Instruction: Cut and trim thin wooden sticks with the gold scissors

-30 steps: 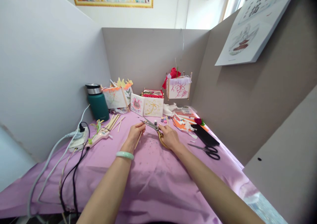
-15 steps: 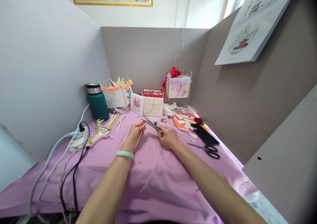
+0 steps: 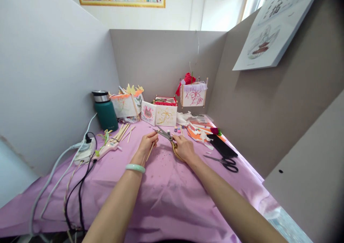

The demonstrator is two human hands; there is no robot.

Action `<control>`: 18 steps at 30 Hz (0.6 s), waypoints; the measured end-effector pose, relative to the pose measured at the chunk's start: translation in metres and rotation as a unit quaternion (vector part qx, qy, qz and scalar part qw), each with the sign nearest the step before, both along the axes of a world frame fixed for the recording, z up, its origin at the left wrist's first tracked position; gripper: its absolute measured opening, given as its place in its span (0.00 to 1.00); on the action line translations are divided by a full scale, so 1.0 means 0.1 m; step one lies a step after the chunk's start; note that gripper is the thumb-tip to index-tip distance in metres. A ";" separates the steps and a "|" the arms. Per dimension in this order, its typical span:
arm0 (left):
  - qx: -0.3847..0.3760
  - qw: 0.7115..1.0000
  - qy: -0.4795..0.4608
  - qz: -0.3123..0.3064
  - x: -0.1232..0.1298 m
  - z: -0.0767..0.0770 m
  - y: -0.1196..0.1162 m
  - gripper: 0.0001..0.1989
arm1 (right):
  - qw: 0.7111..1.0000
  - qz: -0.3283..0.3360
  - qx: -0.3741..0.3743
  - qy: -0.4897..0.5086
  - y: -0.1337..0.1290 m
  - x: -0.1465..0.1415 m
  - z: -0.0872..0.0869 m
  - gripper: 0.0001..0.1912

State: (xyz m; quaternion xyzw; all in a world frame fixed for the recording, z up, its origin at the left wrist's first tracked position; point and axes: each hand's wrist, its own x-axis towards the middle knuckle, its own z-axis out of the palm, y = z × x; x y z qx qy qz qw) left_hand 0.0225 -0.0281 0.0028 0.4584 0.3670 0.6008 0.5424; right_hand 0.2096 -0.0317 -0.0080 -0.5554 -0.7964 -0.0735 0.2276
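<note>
My left hand [image 3: 146,145], with a pale green bangle on its wrist, is closed on a thin wooden stick [image 3: 150,152] that slants down from the fingers. Gold-handled scissors [image 3: 174,150] are in my right hand [image 3: 184,147], whose fingers wrap round the handles. Their blades point left, slightly parted, with the tips at my left fingertips. Whether the blades touch the stick's upper end cannot be made out. Both hands are just above the purple cloth [image 3: 163,185].
Left are a green bottle [image 3: 105,112], wooden sticks [image 3: 122,132], a pink glue gun [image 3: 107,148] and a power strip [image 3: 86,151] with cables. Decorated boxes and cards [image 3: 166,115] stand behind. Right lie black-handled scissors [image 3: 228,164] and a black phone-like object [image 3: 222,145].
The scissor blades look slightly wider apart than before. Both hands have stayed in nearly the same place.
</note>
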 end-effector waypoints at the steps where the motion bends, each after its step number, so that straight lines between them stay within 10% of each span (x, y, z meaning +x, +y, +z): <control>1: 0.000 1.000 0.000 -0.001 0.00 0.00 0.00 0.14 | 1.000 0.002 -0.002 0.000 0.00 0.00 0.00 0.18; 18: -0.022 1.000 0.012 0.004 -0.04 -0.05 0.03 0.19 | 1.000 0.023 -0.003 -0.014 0.06 0.03 -0.04 0.17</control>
